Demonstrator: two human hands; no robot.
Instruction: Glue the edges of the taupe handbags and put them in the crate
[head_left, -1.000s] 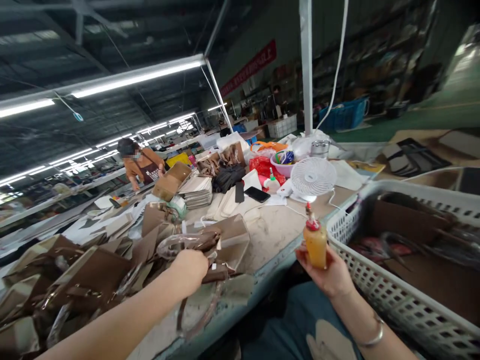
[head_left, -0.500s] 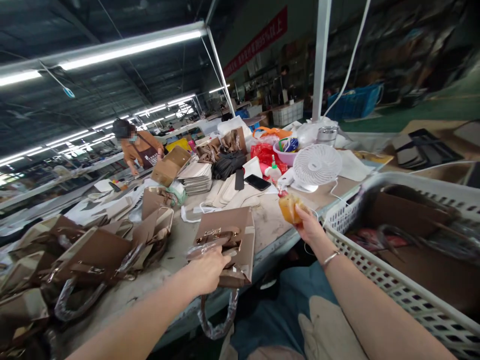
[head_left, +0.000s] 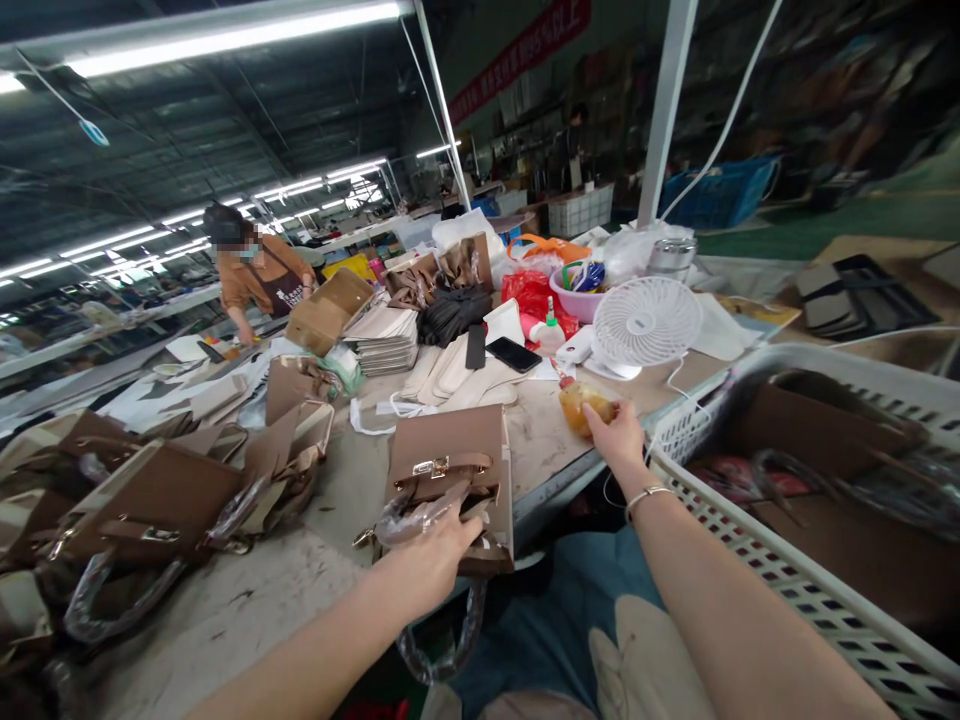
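A brown handbag (head_left: pixel 450 435) with a gold clasp lies on the worktable in front of me, its lower end at the table edge. My left hand (head_left: pixel 431 550) is closed on the bag's plastic-wrapped upper handle (head_left: pixel 412 520); the fingertips are partly hidden. A second wrapped handle (head_left: pixel 442 655) hangs below the edge. To the right, my right hand (head_left: pixel 616 432) grips a soft, clear squeeze bottle (head_left: pixel 577 408) of yellow-amber liquid. Its red nozzle points up and away from me, and the bottle is low over the tabletop or touching it; I cannot tell which.
Several similar bags (head_left: pixel 150 500) crowd the left side. Behind the handbag are phones (head_left: pixel 513 354), stacked pale pieces (head_left: pixel 382 345) and a white fan (head_left: pixel 646 322). A white crate (head_left: pixel 795 590) borders my right arm. A co-worker (head_left: pixel 259 265) stands across the table.
My right hand has lowered slightly, and the bottle lies more tilted. The wrapped handle under my left hand has shifted down from the clasp, which now shows more clearly. The view has turned slightly.
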